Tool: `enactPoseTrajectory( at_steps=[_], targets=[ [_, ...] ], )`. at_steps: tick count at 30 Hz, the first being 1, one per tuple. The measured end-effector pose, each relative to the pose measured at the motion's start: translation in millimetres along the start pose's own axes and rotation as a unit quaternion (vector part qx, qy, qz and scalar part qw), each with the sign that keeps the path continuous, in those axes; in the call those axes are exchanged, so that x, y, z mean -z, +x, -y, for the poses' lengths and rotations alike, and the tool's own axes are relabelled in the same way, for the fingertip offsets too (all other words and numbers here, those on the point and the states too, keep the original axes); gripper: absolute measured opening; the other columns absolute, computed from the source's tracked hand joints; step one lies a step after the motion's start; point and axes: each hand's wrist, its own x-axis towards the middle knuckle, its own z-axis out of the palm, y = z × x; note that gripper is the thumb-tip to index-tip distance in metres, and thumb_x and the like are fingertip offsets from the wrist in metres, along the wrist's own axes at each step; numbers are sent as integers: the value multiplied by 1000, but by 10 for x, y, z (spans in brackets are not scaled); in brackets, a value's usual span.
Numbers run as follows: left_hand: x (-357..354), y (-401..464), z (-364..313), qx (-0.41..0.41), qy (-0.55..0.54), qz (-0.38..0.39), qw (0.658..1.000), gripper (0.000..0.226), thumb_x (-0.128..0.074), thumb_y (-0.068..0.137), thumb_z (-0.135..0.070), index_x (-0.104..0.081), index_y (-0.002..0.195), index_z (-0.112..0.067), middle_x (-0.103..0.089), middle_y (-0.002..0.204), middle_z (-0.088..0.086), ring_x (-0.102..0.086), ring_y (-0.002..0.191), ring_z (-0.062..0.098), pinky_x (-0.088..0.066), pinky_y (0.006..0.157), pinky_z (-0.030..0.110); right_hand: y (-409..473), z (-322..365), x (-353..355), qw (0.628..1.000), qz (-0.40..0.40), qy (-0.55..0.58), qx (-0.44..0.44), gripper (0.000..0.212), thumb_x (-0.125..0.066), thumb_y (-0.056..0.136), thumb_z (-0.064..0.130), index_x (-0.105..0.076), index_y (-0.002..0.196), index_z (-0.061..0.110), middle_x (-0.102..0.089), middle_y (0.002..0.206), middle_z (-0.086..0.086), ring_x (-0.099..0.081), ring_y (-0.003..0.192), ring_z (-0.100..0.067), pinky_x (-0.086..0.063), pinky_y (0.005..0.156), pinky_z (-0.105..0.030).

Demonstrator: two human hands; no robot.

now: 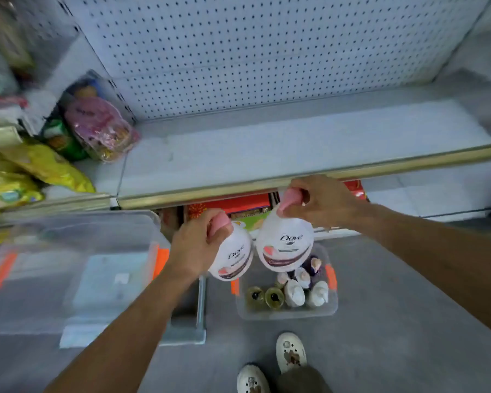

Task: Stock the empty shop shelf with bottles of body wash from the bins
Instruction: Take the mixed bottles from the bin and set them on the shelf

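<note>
My left hand [194, 246] and right hand [321, 201] each grip a white Dove bottle [233, 258] [285, 245] by its pink cap, just below the bare shelf [267, 154], above the clear bin [288, 313] of bottles.

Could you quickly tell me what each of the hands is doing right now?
Left hand: grips the left Dove bottle by its pink cap.
Right hand: grips the right Dove bottle by its pink cap.
</note>
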Motion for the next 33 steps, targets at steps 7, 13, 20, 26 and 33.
enactPoseTrajectory(
  at_steps=[7,13,20,26,33],
  targets=[
    [1203,-255,-825,-65,-40,-13,997,29,-66,84,-41,-65,110,-28,-72,97,2,-65,91,22,-51,83,35,-442,908,1135,998,-60,15,11,37,-73,73,50,-64,80,15,-65,75,-1,-61,72,-21,-50,69,-39],
    [1890,-428,-1300,-135,-64,-40,988,38,-54,70,-60,-66,94,-33,-70,84,-2,-66,83,22,-53,78,41,-785,1516,1840,989,-138,43,31,33,-75,76,43,-66,81,12,-63,71,-3,-58,62,-17,-44,54,-29],
    [2407,-452,-1907,-169,-97,-72,978,10,-59,75,-38,-56,65,-37,-52,64,0,-62,77,27,-43,71,31,-905,1870,2603,972,-192,120,65,29,-76,79,33,-66,87,7,-61,73,-9,-58,54,-16,-53,47,-33],
    [2656,-204,-2364,-154,-179,-83,968,5,-67,73,-32,-71,74,-30,-74,80,-7,-68,85,14,-48,81,29,-748,2016,3368,958,-240,87,132,33,-72,82,36,-63,84,4,-62,76,-12,-58,57,-16,-51,46,-28],
    [2771,202,-2950,-152,-185,-128,963,9,-68,87,-22,-75,82,-25,-76,84,-6,-70,89,14,-53,93,41,-279,2004,4229,933,-287,25,216,35,-71,82,40,-64,89,7,-62,77,-7,-59,68,-21,-54,57,-39]
  ],
)
